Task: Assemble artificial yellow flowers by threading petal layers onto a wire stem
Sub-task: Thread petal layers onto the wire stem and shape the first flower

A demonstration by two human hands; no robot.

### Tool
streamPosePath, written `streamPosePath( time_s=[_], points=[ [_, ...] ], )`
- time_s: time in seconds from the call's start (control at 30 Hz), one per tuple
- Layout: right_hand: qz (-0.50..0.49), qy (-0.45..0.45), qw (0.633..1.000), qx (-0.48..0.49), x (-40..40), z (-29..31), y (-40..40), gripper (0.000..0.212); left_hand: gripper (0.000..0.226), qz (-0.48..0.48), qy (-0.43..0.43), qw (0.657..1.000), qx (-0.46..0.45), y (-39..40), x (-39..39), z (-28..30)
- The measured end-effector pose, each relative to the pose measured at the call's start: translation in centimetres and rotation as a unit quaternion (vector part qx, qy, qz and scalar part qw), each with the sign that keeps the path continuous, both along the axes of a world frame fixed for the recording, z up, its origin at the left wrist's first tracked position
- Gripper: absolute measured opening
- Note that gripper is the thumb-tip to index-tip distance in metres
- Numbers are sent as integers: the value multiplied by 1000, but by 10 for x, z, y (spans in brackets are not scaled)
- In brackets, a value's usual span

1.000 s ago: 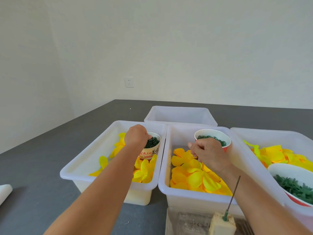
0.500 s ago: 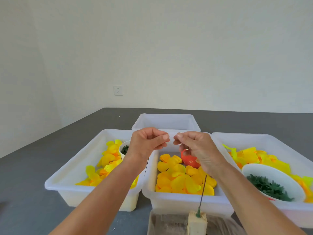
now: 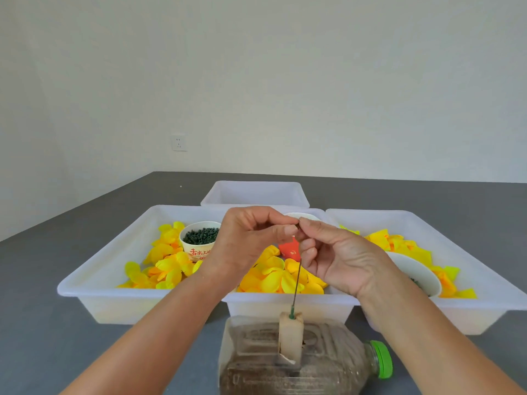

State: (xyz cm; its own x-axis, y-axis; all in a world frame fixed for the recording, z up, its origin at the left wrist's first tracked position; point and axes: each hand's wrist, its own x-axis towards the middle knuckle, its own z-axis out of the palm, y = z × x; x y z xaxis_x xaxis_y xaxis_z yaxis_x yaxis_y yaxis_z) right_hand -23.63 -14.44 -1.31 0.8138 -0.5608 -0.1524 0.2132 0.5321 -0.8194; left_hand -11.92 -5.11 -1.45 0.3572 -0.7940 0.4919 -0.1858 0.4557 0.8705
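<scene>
My left hand [image 3: 251,240] and my right hand [image 3: 333,258] meet fingertip to fingertip above the middle bin, pinching a tiny dark green piece [image 3: 297,225] between them. A thin wire stem [image 3: 296,283] stands upright in a small block [image 3: 290,334] fixed on a bottle lying on its side [image 3: 302,363], just below my hands. Yellow petal layers [image 3: 273,277] fill the middle bin; more yellow petals [image 3: 165,260] lie in the left bin [image 3: 94,280] and in the right bin [image 3: 484,283].
A paper cup of dark green pieces [image 3: 201,239] stands in the left bin. A red cup [image 3: 290,249] is partly hidden behind my hands. A white bowl [image 3: 419,275] sits in the right bin. An empty white bin [image 3: 256,192] stands behind on the grey table [image 3: 42,266].
My hands left the two cups, rose and came together over the middle bin. Their fingertips now touch round a small green piece. The view tilted, bringing the bottle into sight.
</scene>
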Motion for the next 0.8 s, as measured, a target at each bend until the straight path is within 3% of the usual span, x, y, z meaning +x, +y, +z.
streamPosePath(
  time_s=[0.27,0.47,0.63,0.8],
  points=[
    [-28,-39,999,2,-20,7,6,8,12,39,52,998,-9,15,-16,-3],
    [-36,-51,998,-11,-25,1,13,9,14,73,34,997,3,33,-31,-19],
    [-63,-30,992,-109,-29,-1,19,15,21,84,26,996,13,35,-41,-27],
    [-88,7,970,-228,-34,-3,29,17,8,86,34,996,8,33,-43,-30]
  ],
)
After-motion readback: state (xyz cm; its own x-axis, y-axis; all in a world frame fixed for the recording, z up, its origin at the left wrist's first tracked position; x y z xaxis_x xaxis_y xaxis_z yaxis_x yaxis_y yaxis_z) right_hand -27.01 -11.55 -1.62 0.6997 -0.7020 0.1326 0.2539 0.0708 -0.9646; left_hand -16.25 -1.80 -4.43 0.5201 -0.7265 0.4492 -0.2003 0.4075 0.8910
